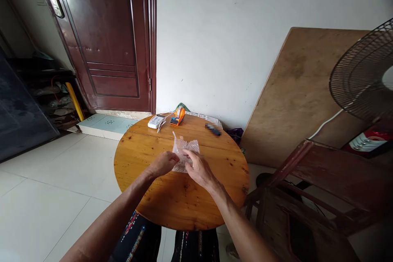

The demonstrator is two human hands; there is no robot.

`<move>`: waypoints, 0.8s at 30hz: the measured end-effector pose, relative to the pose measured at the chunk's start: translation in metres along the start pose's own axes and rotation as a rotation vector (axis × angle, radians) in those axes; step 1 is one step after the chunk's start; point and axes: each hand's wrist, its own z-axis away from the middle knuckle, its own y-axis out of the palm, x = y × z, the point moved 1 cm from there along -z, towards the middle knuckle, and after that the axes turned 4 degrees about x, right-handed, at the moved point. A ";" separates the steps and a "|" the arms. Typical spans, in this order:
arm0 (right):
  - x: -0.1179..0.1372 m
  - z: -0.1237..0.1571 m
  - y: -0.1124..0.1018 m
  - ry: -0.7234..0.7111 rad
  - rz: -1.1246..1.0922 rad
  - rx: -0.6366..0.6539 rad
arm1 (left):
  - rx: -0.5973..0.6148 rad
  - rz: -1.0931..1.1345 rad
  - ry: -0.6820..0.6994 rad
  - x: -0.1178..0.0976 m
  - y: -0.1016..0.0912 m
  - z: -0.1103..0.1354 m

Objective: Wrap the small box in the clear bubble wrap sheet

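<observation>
A piece of clear bubble wrap [192,146], somewhat crumpled, lies on the round wooden table [184,208]. My left hand [164,163] is closed at its left edge, the fingers curled and pinching the edge of the wrap; the fingertips are partly hidden. From the right, my right hand [199,168] rests over the sheet with thumb and fingers apart, the fingertips touching it. Behind the wrap stand an orange tape dispenser [178,116] with a roll of tape and a white power strip [156,121] with its cord.
A dark, blurred-out object [213,129] lies at the table's back right. To the right are a wooden chair [325,163], a leaning board [294,90] and a fan [365,69]. A white wall [221,41] rises behind the table, with a dark red door [104,32] at left.
</observation>
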 end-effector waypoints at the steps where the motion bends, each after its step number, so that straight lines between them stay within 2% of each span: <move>1: -0.006 0.003 -0.001 0.039 0.003 -0.081 | -0.066 -0.083 0.024 -0.001 0.003 0.000; 3: -0.020 0.009 -0.003 0.148 0.042 -0.212 | -0.170 -0.225 0.106 -0.003 0.009 -0.001; 5: -0.033 0.015 -0.004 0.289 0.084 -0.255 | -0.197 -0.315 0.194 -0.005 0.015 -0.001; 8: -0.047 0.020 -0.003 0.473 0.061 -0.163 | -0.153 -0.381 0.222 -0.006 0.019 -0.002; 12: -0.054 0.018 0.005 0.593 -0.093 -0.038 | -0.137 -0.412 0.237 -0.003 0.020 -0.002; 15: -0.053 0.012 0.014 0.594 -0.161 -0.085 | -0.144 -0.438 0.254 -0.002 0.020 -0.001; 20: -0.045 0.002 0.027 0.453 -0.369 -0.232 | -0.147 -0.516 0.296 -0.005 0.020 -0.001; 24: -0.033 -0.008 0.031 0.402 -0.453 -0.260 | -0.127 -0.530 0.286 -0.006 0.020 -0.002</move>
